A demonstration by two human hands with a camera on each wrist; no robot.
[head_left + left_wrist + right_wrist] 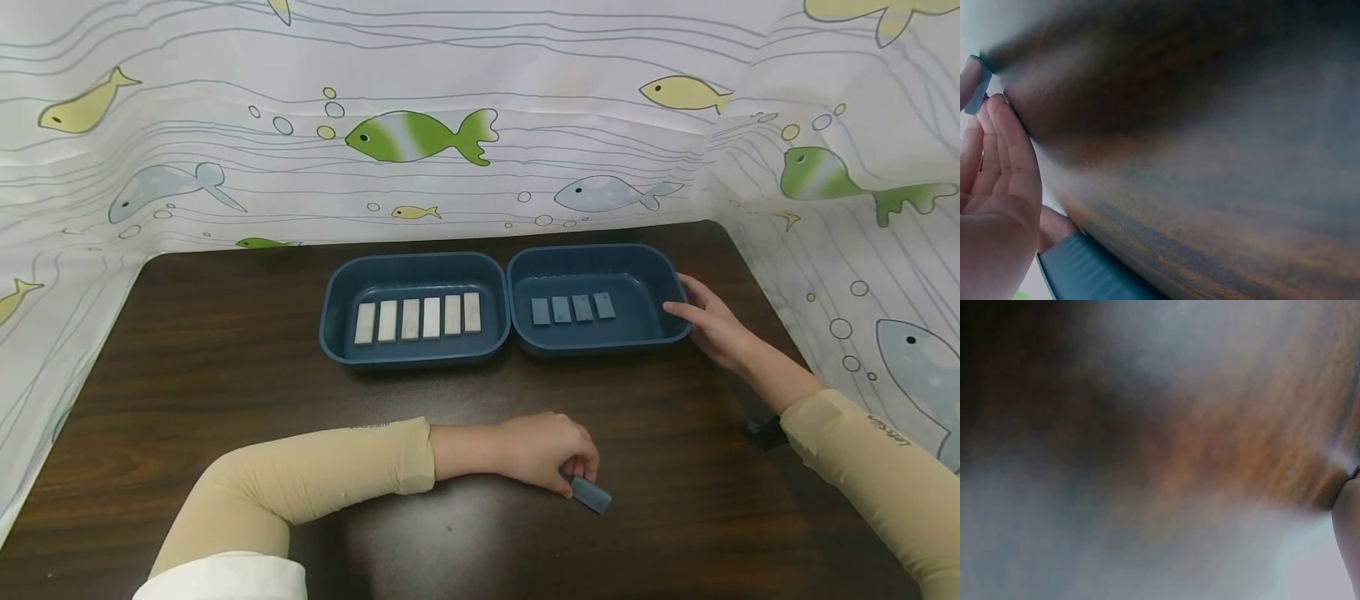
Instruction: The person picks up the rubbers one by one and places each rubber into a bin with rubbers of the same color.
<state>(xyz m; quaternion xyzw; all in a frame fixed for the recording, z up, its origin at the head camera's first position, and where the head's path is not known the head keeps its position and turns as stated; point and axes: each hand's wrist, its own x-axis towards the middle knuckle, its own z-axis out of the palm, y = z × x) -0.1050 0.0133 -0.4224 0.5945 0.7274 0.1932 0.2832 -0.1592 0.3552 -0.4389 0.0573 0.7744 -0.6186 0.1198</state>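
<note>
In the head view, my left hand [542, 450] pinches a small grey-blue block [592, 494] between thumb and fingers, low over the table in front of the right-hand tray. The left wrist view shows the same block [980, 87] at its left edge. My right hand [716, 325] grips the right end of a dark blue tray [600, 343], thumb over the rim and fingers along the outside wall. Inside that tray several grey-blue blocks [561, 310] lie in a row. Only a sliver of the right hand [1349, 525] appears in the right wrist view.
A second dark blue tray [416, 363] stands against the first on its left, holding a row of several white blocks [410, 320]. Both sit on a dark wooden table [225, 358]. A fish-patterned sheet [450, 67] rises behind and at the sides.
</note>
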